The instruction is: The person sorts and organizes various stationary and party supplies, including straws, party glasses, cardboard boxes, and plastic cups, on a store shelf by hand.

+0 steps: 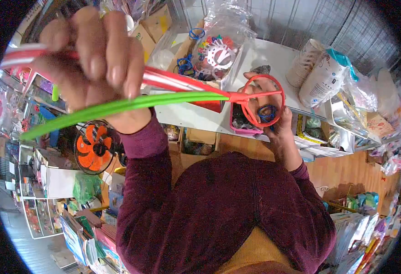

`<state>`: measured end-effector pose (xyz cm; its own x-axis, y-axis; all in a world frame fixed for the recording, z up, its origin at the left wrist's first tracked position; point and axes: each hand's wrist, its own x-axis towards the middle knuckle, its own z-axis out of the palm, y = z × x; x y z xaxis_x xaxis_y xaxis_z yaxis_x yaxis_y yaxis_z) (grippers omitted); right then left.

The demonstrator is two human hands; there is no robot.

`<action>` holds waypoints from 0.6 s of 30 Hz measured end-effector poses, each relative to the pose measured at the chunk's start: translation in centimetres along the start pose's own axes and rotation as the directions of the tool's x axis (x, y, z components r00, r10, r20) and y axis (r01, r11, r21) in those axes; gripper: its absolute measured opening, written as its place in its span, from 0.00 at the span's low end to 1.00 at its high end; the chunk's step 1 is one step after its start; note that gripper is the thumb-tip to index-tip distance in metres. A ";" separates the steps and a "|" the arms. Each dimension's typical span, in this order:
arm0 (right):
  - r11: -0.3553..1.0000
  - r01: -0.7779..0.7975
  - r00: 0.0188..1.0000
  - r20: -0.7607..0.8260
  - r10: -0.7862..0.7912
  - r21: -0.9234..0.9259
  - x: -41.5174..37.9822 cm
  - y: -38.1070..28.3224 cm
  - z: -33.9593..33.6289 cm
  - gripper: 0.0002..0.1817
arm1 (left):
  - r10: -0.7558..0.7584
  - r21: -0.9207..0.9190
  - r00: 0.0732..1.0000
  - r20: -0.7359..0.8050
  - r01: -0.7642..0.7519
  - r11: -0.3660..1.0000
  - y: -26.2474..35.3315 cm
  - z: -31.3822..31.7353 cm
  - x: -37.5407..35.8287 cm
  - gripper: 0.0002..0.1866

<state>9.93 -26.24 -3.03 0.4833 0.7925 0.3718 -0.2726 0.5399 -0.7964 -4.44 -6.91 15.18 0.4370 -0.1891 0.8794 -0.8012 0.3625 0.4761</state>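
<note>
My left hand [95, 59], blurred and close to the camera, is closed round a red-and-white striped rod [177, 81]. A bright green strip [132, 106] runs below the rod, its free end out to the left. Both meet at a red joint on a red ring [282, 98] with a crossbar. Behind that ring is my right hand [280, 125], fingers curled about it, thumb along the right rim. A dark blue coil [268, 112] shows through the ring, close to the right fingers. Below the ring, a pink basket [246, 131] with dark contents is partly hidden.
On the white counter [177, 114], an open box holds blue coils [185, 66] and a white crown-shaped piece [220, 55] beside clear plastic bags. A printed white bag [324, 82] stands at right. An orange-bladed fan [93, 148] is at left, with packed shelves around.
</note>
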 end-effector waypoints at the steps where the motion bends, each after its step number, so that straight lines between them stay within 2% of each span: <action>1: 0.998 0.005 0.998 -0.067 -0.001 0.062 -0.2 0.1 0.7 0.56 | 0.047 -0.041 0.992 -0.121 -0.052 0.998 -0.6 -0.5 -0.5 0.12; 2: 0.992 0.015 0.991 -0.134 0.002 0.123 -0.3 0.1 1.0 0.54 | 0.088 -0.076 0.967 -0.241 -0.109 0.991 -1.3 -1.0 -1.0 0.16; 3: 0.992 0.021 0.991 -0.135 -0.004 0.121 -0.2 -0.2 1.0 0.54 | 0.125 -0.093 0.946 -0.298 -0.160 0.983 -2.0 -1.3 -1.5 0.13; 4: 0.991 -0.053 0.995 -0.077 0.063 0.120 -0.1 -0.6 0.9 0.53 | 0.127 -0.097 0.948 -0.291 -0.161 0.982 -2.4 -1.4 -1.7 0.13; 5: 0.985 -0.127 0.991 -0.020 0.130 0.114 0.0 -0.9 0.8 0.53 | 0.196 -0.062 0.861 -0.469 -0.253 0.966 -2.6 -1.4 -1.7 0.10; 6: 0.987 -0.119 0.992 -0.023 0.122 0.110 0.0 -1.0 0.7 0.53 | 0.255 -0.010 0.737 -0.626 -0.334 0.943 -2.9 -1.5 -1.8 0.08; 9: 0.979 -0.165 0.978 -0.110 0.178 0.119 -0.1 -0.9 0.3 0.54 | 0.278 0.007 0.686 -0.672 -0.369 0.929 -2.6 -2.2 -2.5 0.06; 11: 0.961 -0.193 0.980 -0.001 0.198 0.198 0.2 -0.9 -0.3 0.55 | 0.287 0.036 0.639 -0.713 -0.375 0.926 -2.7 -1.8 -2.5 0.06; 12: 0.961 -0.195 0.980 0.000 0.199 0.195 0.2 -0.9 -0.4 0.55 | 0.289 0.037 0.638 -0.714 -0.378 0.925 -2.7 -1.8 -2.7 0.06; 14: 0.927 -0.213 0.976 0.023 0.216 0.308 0.3 -0.9 -0.5 0.54 | 0.241 -0.009 0.726 -0.645 -0.322 0.947 -2.7 -1.9 -3.2 0.10; 18: 0.920 -0.224 0.971 -0.005 0.238 0.321 0.3 -0.5 -0.8 0.54 | 0.266 0.038 0.737 -0.621 -0.310 0.950 -3.4 -1.2 -3.0 0.10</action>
<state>10.86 -26.49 -2.94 0.4091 0.8966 0.1693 -0.6257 0.4107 -0.6632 -2.57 -6.49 10.94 0.3631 0.5237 0.7707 -0.9122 0.3681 0.1797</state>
